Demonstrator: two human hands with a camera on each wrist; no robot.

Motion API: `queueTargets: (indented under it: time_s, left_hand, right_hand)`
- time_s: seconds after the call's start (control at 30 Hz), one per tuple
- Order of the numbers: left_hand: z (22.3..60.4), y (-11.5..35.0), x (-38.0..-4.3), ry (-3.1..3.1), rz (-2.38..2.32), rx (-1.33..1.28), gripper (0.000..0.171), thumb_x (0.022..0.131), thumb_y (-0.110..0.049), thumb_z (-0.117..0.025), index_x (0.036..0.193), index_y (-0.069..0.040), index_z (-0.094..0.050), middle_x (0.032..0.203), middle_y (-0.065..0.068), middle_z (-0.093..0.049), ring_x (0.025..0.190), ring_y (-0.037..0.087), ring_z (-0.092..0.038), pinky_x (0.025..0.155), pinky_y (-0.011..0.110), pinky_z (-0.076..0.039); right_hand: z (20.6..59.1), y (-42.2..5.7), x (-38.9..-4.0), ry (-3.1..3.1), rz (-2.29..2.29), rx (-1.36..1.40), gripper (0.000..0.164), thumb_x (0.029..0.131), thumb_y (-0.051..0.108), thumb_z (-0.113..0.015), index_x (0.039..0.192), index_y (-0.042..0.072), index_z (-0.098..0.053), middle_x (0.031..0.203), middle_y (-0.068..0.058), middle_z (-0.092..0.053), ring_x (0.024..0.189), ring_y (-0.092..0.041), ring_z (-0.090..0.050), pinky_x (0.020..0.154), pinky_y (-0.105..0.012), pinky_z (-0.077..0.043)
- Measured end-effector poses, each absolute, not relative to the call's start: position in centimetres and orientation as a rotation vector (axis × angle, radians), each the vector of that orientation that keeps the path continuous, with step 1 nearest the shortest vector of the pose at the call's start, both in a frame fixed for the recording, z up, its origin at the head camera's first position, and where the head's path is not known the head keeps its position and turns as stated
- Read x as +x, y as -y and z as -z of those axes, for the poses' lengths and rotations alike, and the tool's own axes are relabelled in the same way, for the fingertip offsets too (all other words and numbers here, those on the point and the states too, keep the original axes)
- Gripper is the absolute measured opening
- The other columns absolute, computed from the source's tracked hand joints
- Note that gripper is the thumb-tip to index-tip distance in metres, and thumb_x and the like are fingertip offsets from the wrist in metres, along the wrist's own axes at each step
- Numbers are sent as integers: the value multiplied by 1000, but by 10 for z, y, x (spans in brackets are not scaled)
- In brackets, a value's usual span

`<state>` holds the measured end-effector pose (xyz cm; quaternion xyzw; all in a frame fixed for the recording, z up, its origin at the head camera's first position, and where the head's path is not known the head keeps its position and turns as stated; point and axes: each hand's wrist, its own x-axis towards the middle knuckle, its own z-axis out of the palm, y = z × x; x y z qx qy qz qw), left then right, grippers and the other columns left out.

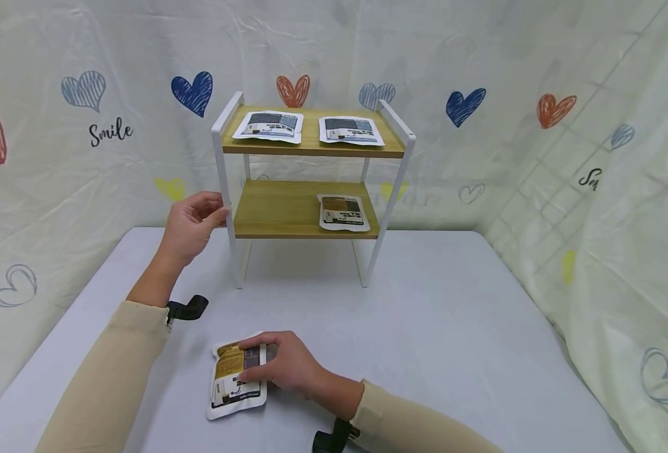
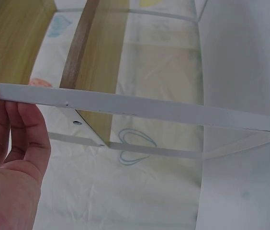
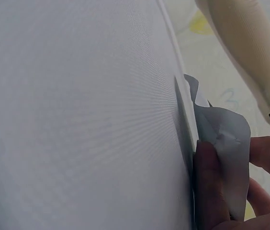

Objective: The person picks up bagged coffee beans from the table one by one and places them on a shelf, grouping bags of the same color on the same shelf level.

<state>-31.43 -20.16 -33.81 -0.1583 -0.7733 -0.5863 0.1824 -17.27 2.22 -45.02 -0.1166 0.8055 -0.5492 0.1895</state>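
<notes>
A two-tier shelf [image 1: 314, 152] with wooden boards and a white metal frame stands at the back of the table. My left hand [image 1: 191, 226] pinches its front left leg [image 2: 140, 108], thumb on one side and fingers on the other. Near the front of the table, my right hand [image 1: 285, 362] grips the right edge of a white pouch [image 1: 236, 391] with a gold and black label. In the right wrist view, the plain back of this pouch [image 3: 228, 143] shows between thumb and fingers, close to the white tabletop.
Two pouches with blue labels, a left pouch [image 1: 270, 126] and a right pouch [image 1: 351, 131], lie on the top board. A brown-labelled pouch [image 1: 342, 212] lies on the right of the lower board. A heart-patterned curtain [image 1: 526, 56] surrounds the white table [image 1: 441, 327].
</notes>
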Motion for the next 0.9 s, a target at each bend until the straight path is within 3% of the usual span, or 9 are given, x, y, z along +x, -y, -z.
queueTargets:
  time_s: [0.17,0.37,0.57,0.9]
  left_hand:
    - [338,201,-314,2181,1658,-452,27,97,-15,-70,122,-6,-70,99,-19,-71,93,8,-70,79,16,-60]
    - [337,201,-314,2177,1660,-444,28,97,-20,-71,122,-7,-71,101,-7,-73,92,7,-70,80,16,-60]
    - [338,201,-314,2174,1662,-454,26,97,-15,-70,122,-6,-71,98,-17,-71,92,9,-70,80,16,-60]
    - [338,202,-314,2170,1662,-466,26,97,-16,-70,121,-6,-71,98,-15,-72,92,11,-70,80,17,-60]
  right_hand:
    - [450,-22,-173,-2266,1546,-325,44,72,14,-94,107,37,-80,122,17,-70,126,-13,-54,119,-53,-36]
    - [448,-23,-175,-2273,1552,-356,45,74,14,-93,110,36,-79,124,17,-70,131,-15,-53,120,-56,-33]
    - [447,-24,-178,-2251,1578,-371,45,74,13,-92,111,35,-79,126,16,-70,134,-16,-51,121,-57,-32]
    - [448,-24,-182,-2233,1606,-361,45,75,14,-92,112,35,-79,129,15,-68,137,-19,-48,122,-58,-30]
